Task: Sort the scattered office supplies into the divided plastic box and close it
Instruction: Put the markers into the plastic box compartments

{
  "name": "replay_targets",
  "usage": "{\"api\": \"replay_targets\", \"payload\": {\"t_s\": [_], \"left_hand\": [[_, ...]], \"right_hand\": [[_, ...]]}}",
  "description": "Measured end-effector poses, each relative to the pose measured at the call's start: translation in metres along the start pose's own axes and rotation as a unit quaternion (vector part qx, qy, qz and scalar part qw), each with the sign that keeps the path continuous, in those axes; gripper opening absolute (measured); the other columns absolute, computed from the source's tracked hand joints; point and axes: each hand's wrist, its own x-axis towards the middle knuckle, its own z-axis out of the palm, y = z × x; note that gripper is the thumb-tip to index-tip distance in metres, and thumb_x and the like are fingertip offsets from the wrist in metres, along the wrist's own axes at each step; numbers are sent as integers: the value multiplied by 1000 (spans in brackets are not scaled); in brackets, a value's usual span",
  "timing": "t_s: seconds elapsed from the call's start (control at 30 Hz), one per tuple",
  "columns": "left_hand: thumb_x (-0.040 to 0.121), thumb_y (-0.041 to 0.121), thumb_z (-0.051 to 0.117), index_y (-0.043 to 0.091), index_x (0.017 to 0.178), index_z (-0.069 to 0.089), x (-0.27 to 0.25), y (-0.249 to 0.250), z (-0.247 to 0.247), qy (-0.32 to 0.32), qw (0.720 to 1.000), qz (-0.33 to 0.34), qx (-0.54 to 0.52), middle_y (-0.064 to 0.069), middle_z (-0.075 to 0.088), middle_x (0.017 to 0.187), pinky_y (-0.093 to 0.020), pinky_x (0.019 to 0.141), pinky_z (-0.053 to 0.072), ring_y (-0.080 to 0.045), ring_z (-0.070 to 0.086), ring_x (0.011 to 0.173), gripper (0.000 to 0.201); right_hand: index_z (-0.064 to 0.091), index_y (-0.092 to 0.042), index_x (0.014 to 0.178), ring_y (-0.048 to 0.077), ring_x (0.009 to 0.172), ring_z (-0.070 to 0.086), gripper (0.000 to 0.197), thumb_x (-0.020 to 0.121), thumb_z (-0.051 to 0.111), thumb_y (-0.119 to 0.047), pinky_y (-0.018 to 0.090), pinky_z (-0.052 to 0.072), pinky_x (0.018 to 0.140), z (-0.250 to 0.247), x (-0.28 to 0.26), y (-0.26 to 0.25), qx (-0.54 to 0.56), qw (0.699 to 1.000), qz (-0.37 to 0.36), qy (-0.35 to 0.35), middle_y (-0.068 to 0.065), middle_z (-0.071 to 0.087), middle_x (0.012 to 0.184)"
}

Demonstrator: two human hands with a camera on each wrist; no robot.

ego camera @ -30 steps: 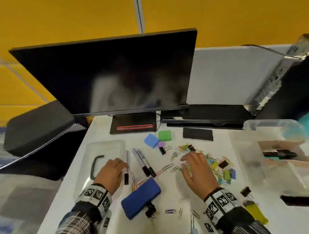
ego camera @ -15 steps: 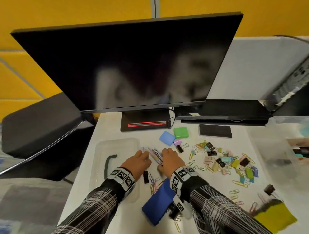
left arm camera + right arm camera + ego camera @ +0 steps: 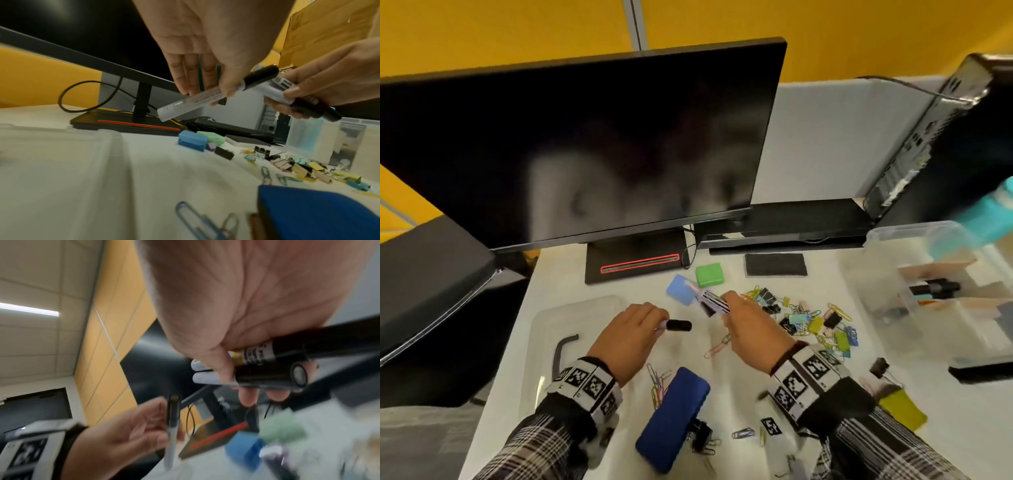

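My left hand holds one white marker with a black cap above the table, pinched between thumb and fingers. My right hand grips a bundle of markers, white barrels with black caps, lifted off the table. The two hands are close together over the table's middle. The divided clear plastic box stands at the right with markers in one compartment. Binder clips and paper clips lie scattered between the hands and the box.
The clear lid with a dark handle lies at the left. A blue eraser block, blue box, green box, black pad and yellow sticky notes lie around. The monitor stands behind; a computer tower is at the right.
Both hands have lifted off the table with markers in them. The right hand picked up the bundle and moved right; the left hand raised a single marker.
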Motion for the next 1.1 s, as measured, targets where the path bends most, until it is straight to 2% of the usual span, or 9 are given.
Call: {"api": "replay_targets", "payload": {"t_s": [0.13,0.27,0.4,0.53,0.67,0.73,0.8,0.9,1.1], "left_hand": [[96,38,26,24,114,48,20,39,7,-22,999,5,-43,0,57,103,-29,72,46,-20,55,86,31],[100,29,35,21,126,47,43,79,20,-29,997,-24,-61,-1,54,117,-37,82,48,-24,58,93,30],[99,30,37,21,127,47,58,121,28,-7,998,-8,-56,-1,54,118,-36,83,49,-24,59,94,31],[96,41,24,18,125,51,63,148,35,-8,998,15,-55,-1,56,112,-33,76,47,-23,59,91,45],[94,54,8,21,118,51,61,163,44,-11,999,25,-45,1,58,103,-29,66,45,-22,60,79,59],[92,56,1,23,120,50,59,169,48,-14,999,12,-44,2,57,107,-28,69,44,-21,59,84,65],[92,56,2,25,122,49,56,170,51,-14,999,-8,-49,4,57,111,-28,74,45,-21,59,91,64],[92,58,2,26,122,49,51,171,55,-14,998,-18,-50,5,56,105,-25,69,41,-19,58,83,64],[91,59,1,30,114,50,44,174,54,-7,998,-40,-51,10,54,98,-22,67,40,-11,54,76,61]], "right_hand": [[45,-21,121,22,95,49,27,95,43,-16,33,40,77,-66,-34,39,-75,995,-19,68,2,56,107],[46,-24,121,25,102,51,31,93,44,-13,39,40,85,-131,-60,105,-206,969,48,128,1,56,114],[47,-24,122,26,107,53,34,89,48,-17,39,41,90,-182,-84,165,-306,930,170,114,3,56,118],[50,-24,118,25,105,55,29,89,45,-20,39,42,90,-203,-91,202,-361,906,207,71,2,57,114],[55,-30,117,24,101,60,29,90,46,-23,35,45,84,-203,-75,229,-329,925,191,-12,2,62,111],[59,-29,113,25,99,60,27,89,47,-23,33,46,83,-202,-67,237,-312,932,179,-36,3,63,108],[63,-27,107,25,95,61,23,89,49,-23,32,48,83,-203,-62,243,-284,943,170,-45,4,65,104],[66,-23,102,23,90,62,20,88,53,-20,31,50,83,-206,-61,248,-259,951,161,-49,5,68,99],[67,-22,110,22,97,61,24,89,55,-18,27,47,86,-205,-58,250,-227,962,134,-68,4,68,107]]}}
